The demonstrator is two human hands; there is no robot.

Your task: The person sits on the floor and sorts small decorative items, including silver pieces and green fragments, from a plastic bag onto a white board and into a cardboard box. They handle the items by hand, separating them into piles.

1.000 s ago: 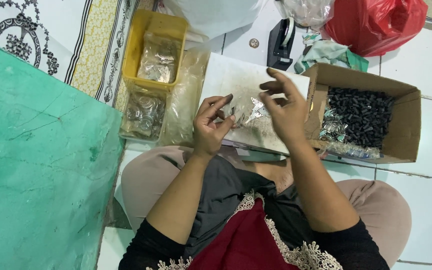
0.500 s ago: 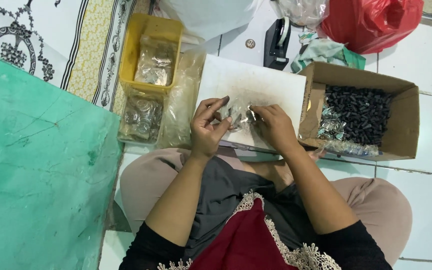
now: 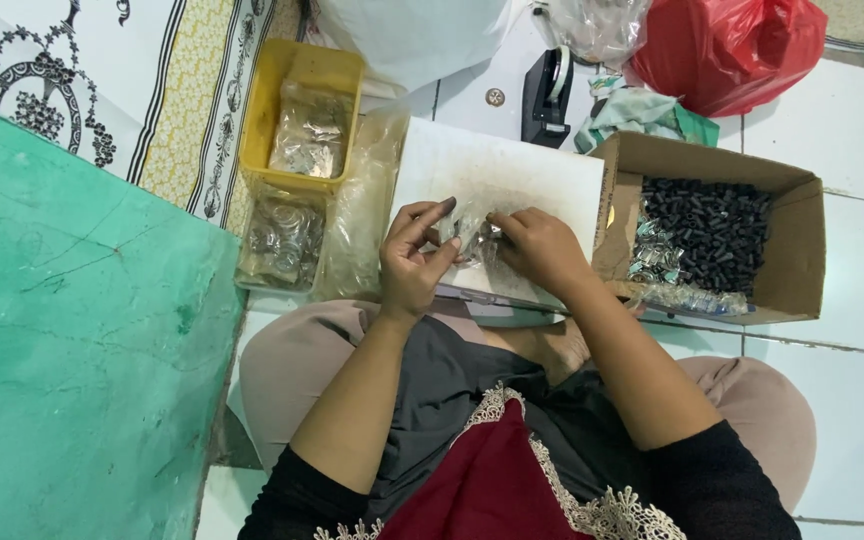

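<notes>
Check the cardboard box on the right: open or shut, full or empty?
Open and partly full: the cardboard box has its flaps up, with black cylindrical pieces heaped inside it.

two hands (image 3: pixel 412 262), one cardboard box (image 3: pixel 802 250), one yellow tray (image 3: pixel 272 100), one red bag (image 3: pixel 732 50), one tape dispenser (image 3: pixel 549 95).

The right hand (image 3: pixel 542 250), raised with fingers spread a second ago, has lowered onto the white board (image 3: pixel 512 170), meeting the left hand (image 3: pixel 414 262) at the small clear bag (image 3: pixel 474 232).
</notes>
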